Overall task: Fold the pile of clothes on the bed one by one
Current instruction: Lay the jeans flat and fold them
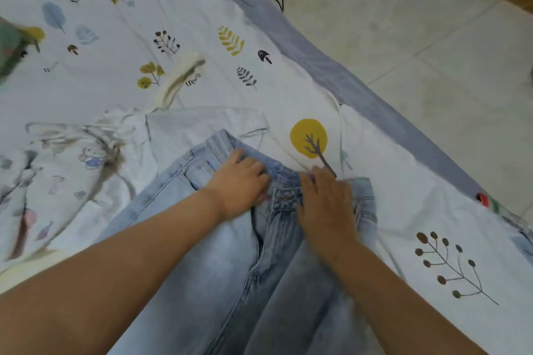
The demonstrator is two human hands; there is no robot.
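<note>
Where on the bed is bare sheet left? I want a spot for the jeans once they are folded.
Bare bedsheet lies right of the jeans, out to the bed's edge, and beyond the white sock. It is crowded left of the jeans, where the printed white garment lies. Both hands press the waistband.

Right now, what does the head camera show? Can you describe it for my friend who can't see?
Two hands, the left hand and right hand, press flat on the waistband of light blue jeans spread on a bed. The white bedsheet has printed leaves and trees, and a white cartoon-print garment lies to the left.
</note>
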